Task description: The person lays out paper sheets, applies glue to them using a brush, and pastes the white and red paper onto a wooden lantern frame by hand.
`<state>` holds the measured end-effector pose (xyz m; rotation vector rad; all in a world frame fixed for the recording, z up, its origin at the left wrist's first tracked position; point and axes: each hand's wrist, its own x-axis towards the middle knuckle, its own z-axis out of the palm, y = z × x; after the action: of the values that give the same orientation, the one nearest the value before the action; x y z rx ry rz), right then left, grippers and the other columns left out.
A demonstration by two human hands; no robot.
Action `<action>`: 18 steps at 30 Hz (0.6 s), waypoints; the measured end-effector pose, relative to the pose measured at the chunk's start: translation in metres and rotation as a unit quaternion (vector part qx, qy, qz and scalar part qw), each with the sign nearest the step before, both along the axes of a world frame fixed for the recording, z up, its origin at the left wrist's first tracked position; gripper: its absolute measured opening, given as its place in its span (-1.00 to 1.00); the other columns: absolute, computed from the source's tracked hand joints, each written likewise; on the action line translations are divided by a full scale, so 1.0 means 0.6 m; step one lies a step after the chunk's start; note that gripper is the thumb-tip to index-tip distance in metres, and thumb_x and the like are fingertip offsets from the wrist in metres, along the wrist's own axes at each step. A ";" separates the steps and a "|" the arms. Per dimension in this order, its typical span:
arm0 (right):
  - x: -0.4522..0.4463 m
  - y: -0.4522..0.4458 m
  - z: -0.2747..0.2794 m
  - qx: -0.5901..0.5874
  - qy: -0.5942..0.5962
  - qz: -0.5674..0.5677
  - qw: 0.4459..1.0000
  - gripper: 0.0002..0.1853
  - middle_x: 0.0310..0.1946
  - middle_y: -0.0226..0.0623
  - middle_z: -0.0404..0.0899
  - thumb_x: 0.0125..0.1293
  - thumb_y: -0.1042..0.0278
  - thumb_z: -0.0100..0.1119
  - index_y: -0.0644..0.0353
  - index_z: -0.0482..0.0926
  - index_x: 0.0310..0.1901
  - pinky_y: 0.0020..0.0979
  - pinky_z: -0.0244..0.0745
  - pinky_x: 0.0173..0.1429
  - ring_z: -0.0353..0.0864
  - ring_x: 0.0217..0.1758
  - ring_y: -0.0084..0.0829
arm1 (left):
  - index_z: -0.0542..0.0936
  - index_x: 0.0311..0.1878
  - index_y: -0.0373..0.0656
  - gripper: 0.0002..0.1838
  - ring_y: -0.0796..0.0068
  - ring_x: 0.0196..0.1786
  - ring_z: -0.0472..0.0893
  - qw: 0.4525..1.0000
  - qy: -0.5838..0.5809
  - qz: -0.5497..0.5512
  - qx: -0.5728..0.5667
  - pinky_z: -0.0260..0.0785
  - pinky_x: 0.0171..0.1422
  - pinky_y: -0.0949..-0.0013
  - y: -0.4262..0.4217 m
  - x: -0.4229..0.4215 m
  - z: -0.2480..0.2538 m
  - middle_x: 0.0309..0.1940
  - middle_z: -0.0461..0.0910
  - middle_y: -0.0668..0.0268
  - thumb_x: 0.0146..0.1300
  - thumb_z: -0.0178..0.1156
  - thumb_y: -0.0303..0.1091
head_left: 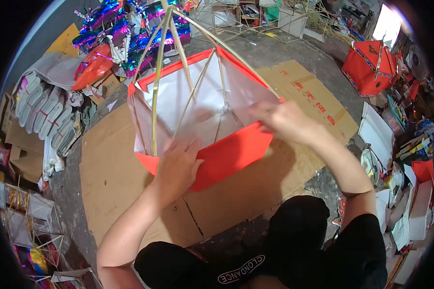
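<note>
A box-like frame of thin bamboo strips (155, 111) stands on flat cardboard, its strips meeting at a peak above. White paper (173, 91) lines the inside, and red paper (231, 156) covers the near side, with a red edge round the rim. My left hand (178, 161) lies over the near left part of the red rim, fingers spread over the edge. At the right corner, my right hand (279, 118) has its fingers bent together at the rim; they are blurred, and what they pinch is too small to make out.
Brown cardboard (115, 178) lies on the floor under the frame. At left are folded stacks (38, 108) and a red plastic bag (95, 67). Shiny tinsel pieces (106, 24) stand behind. A finished red box (371, 67) sits at the right back, with papers and clutter below it.
</note>
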<state>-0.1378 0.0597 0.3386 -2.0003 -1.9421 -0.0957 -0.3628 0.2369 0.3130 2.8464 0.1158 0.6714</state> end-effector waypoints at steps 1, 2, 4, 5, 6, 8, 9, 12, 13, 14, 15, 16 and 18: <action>-0.007 0.020 -0.032 0.040 -0.055 0.054 0.996 -0.60 -0.17 -0.18 0.58 0.02 0.58 0.08 0.21 0.52 -0.03 -0.33 0.55 -0.39 0.65 -0.39 -0.30 | 0.54 -0.19 -0.22 -0.78 0.06 -0.19 0.56 0.999 -0.033 0.000 -0.022 0.36 0.04 0.12 -0.009 0.009 -0.003 -0.36 0.59 0.14 0.04 0.18 -0.52; -0.026 0.034 -0.043 0.058 -0.082 0.062 0.993 -0.67 -0.23 -0.16 0.59 0.02 0.56 0.08 0.20 0.54 -0.10 -0.31 0.53 -0.43 0.64 -0.42 -0.29 | 0.54 -0.20 -0.22 -0.80 0.05 -0.22 0.56 0.999 -0.010 0.012 -0.031 0.37 -0.05 0.12 -0.011 0.015 -0.012 -0.36 0.59 0.12 0.05 0.17 -0.51; -0.060 0.055 -0.057 0.058 -0.122 0.058 0.989 -0.78 -0.34 -0.15 0.60 0.03 0.53 0.08 0.17 0.57 -0.23 -0.30 0.50 -0.49 0.62 -0.47 -0.26 | 0.54 -0.22 -0.22 -0.83 0.01 -0.29 0.55 0.998 0.036 0.037 -0.044 0.39 -0.22 0.10 -0.013 0.024 -0.035 -0.37 0.58 0.08 0.08 0.16 -0.50; -0.066 0.058 -0.059 0.042 -0.132 0.045 0.989 -0.82 -0.40 -0.16 0.60 0.03 0.52 0.08 0.16 0.58 -0.29 -0.29 0.48 -0.51 0.61 -0.49 -0.25 | 0.54 -0.22 -0.23 -0.85 0.00 -0.31 0.55 0.998 0.033 0.036 -0.044 0.38 -0.25 0.08 -0.014 0.024 -0.035 -0.38 0.57 0.07 0.09 0.15 -0.49; -0.054 0.055 -0.063 0.071 -0.128 0.044 0.988 -0.88 -0.46 -0.18 0.58 0.05 0.47 0.10 0.16 0.58 -0.34 -0.29 0.47 -0.52 0.61 -0.51 -0.24 | 0.55 -0.23 -0.23 -0.86 0.00 -0.33 0.55 0.998 0.031 0.034 -0.043 0.37 -0.28 0.06 -0.012 0.025 -0.033 -0.39 0.57 0.07 0.11 0.14 -0.48; -0.009 0.031 -0.072 0.123 -0.125 0.050 0.983 -0.92 -0.57 -0.21 0.56 0.10 0.37 0.13 0.15 0.57 -0.43 -0.27 0.43 -0.55 0.59 -0.54 -0.22 | 0.54 -0.25 -0.23 -0.88 -0.01 -0.34 0.55 0.998 0.036 0.036 -0.046 0.36 -0.30 0.04 -0.009 0.026 -0.034 -0.41 0.56 0.06 0.13 0.13 -0.46; 0.011 0.010 -0.070 0.092 -0.137 0.000 0.986 -0.86 -0.59 -0.21 0.54 0.13 0.30 0.15 0.15 0.56 -0.47 -0.27 0.42 -0.55 0.58 -0.55 -0.23 | 0.54 -0.25 -0.22 -0.88 -0.01 -0.33 0.55 0.997 0.045 0.039 -0.048 0.36 -0.29 0.04 -0.008 0.026 -0.035 -0.42 0.56 0.06 0.14 0.12 -0.45; 0.050 -0.035 -0.059 0.028 -0.151 -0.086 0.984 -0.78 -0.48 -0.25 0.58 0.16 0.19 0.18 0.18 0.59 -0.36 -0.29 0.44 -0.49 0.59 -0.50 -0.28 | 0.51 -0.27 -0.22 -0.89 -0.01 -0.32 0.56 0.995 0.078 0.048 -0.045 0.36 -0.28 0.04 -0.007 0.031 -0.033 -0.43 0.56 0.06 0.16 0.10 -0.41; 0.052 -0.032 -0.055 0.012 -0.150 -0.101 0.983 -0.75 -0.42 -0.27 0.61 0.17 0.17 0.19 0.20 0.61 -0.29 -0.30 0.45 -0.46 0.60 -0.46 -0.31 | 0.50 -0.28 -0.22 -0.89 0.00 -0.32 0.56 0.993 0.091 0.054 -0.042 0.36 -0.28 0.04 -0.009 0.032 -0.032 -0.43 0.56 0.07 0.17 0.09 -0.40; 0.051 -0.021 -0.048 0.049 -0.096 -0.095 0.990 -0.71 -0.41 -0.28 0.62 0.16 0.16 0.21 0.21 0.61 -0.22 -0.31 0.45 -0.45 0.60 -0.46 -0.34 | 0.50 -0.29 -0.22 -0.90 0.00 -0.32 0.56 0.994 0.086 0.055 -0.038 0.36 -0.28 0.04 -0.007 0.030 -0.033 -0.44 0.56 0.06 0.17 0.09 -0.40; 0.041 -0.007 -0.029 0.084 -0.040 -0.086 0.992 -0.66 -0.40 -0.29 0.63 0.15 0.14 0.23 0.22 0.60 -0.16 -0.31 0.45 -0.45 0.60 -0.45 -0.37 | 0.49 -0.31 -0.22 -0.91 0.00 -0.32 0.56 0.994 0.082 0.057 -0.032 0.36 -0.28 0.03 -0.003 0.028 -0.035 -0.44 0.56 0.06 0.18 0.08 -0.40; 0.032 0.008 -0.009 0.118 0.014 -0.076 0.990 -0.61 -0.39 -0.31 0.64 0.14 0.12 0.26 0.23 0.59 -0.09 -0.32 0.45 -0.44 0.60 -0.45 -0.40 | 0.48 -0.32 -0.21 -0.91 0.01 -0.32 0.57 0.995 0.075 0.060 -0.028 0.36 -0.28 0.03 0.001 0.029 -0.037 -0.44 0.56 0.06 0.18 0.08 -0.40; -0.009 0.090 0.032 0.201 0.205 -0.013 0.958 -0.44 -0.41 -0.33 0.63 0.09 0.13 0.33 0.24 0.48 0.09 -0.38 0.42 -0.50 0.54 -0.56 -0.52 | 0.47 -0.33 -0.23 -0.91 0.00 -0.34 0.57 0.994 0.084 0.070 -0.007 0.37 -0.29 0.03 -0.003 0.036 -0.038 -0.44 0.57 0.06 0.17 0.08 -0.40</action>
<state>-0.1431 0.1135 0.3580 -1.6236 -1.4945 -0.0687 -0.3410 0.2350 0.2903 2.8980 0.3485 0.4531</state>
